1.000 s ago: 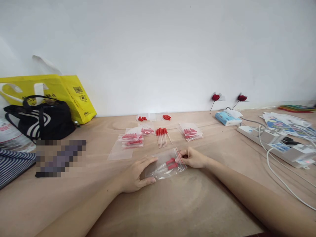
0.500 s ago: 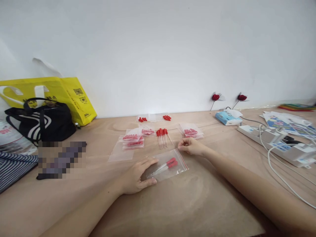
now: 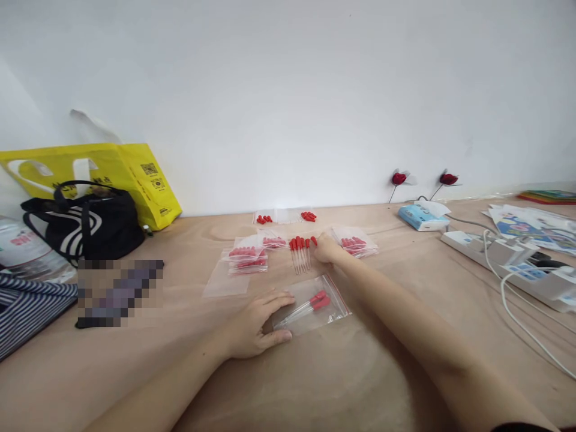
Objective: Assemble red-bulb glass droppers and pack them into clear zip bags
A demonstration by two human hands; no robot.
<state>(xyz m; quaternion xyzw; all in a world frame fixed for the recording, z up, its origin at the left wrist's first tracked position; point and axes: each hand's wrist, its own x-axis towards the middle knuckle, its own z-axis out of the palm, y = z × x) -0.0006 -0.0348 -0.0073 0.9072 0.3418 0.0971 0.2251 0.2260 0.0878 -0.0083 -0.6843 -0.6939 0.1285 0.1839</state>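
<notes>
A clear zip bag lies flat on the table with two glass droppers inside, their red rubber bulbs toward the zip end. My left hand rests over the bag's left end, thumb and fingers spread apart. Beyond it, several loose droppers lie side by side in a row. My right hand is at the right end of that row, its fingers closed at the red bulb of the outermost dropper. The fingertips are partly hidden behind the hand.
Filled bags of droppers lie stacked on the left and on the right. More red bulbs lie near the wall. Power strips with cables and a tissue pack stand right, a black bag left.
My right hand has moved forward from beside the zip bag to the right end of the dropper row and closed at a bulb. My left hand stays on the bag.
</notes>
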